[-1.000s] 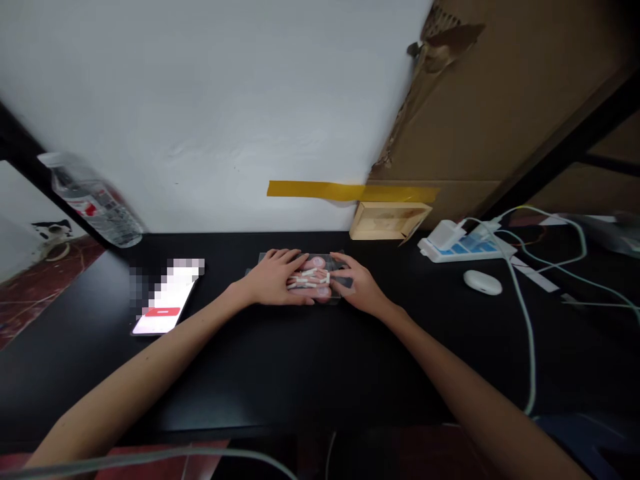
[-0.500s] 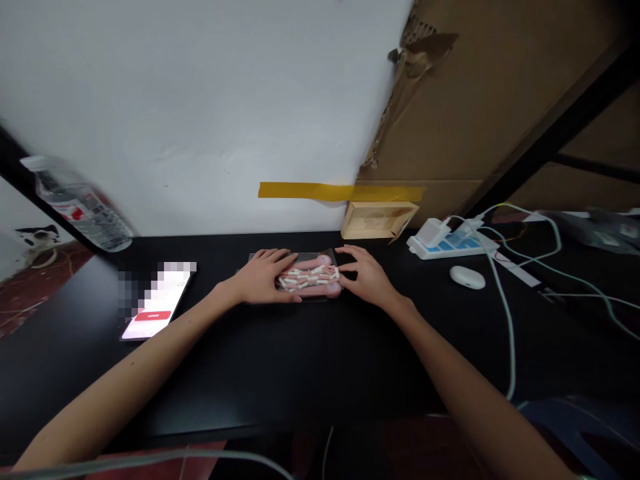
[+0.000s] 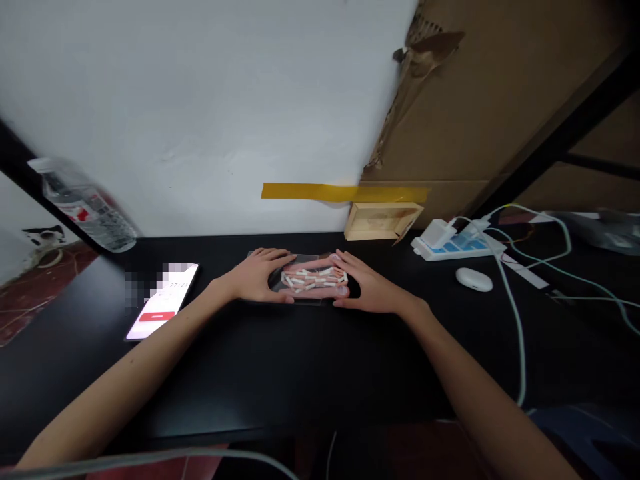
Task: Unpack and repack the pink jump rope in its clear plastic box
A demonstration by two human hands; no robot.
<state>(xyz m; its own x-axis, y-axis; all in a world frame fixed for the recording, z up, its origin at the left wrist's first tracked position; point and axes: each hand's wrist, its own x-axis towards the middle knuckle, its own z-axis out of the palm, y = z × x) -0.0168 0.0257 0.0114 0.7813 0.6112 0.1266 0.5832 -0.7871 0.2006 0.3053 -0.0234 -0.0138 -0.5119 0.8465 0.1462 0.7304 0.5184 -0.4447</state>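
A clear plastic bag (image 3: 306, 301) lies on the black table, holding what looks like a jump rope (image 3: 315, 280) with pink handles and white and pink beads. My left hand (image 3: 257, 275) rests over the bag's left end, fingers along its far side and thumb by its near edge. At the right end, my right hand (image 3: 367, 283) touches the bag, its fingers at the far corner and its thumb apart at the near corner. Both hands have their fingers stretched out around the bag. Its left end is partly hidden under my left hand.
A lit phone (image 3: 165, 300) lies left, with a plastic bottle (image 3: 90, 207) behind it. A small wooden frame (image 3: 383, 221) leans at the back. On the right are a power strip (image 3: 450, 250), a white earbud case (image 3: 474, 279) and a loose cable (image 3: 513, 327).
My right hand has gone from a near-pinch at the bag's right edge to spread fingers around that end. My left hand stays at the left end. The view has shifted slightly.
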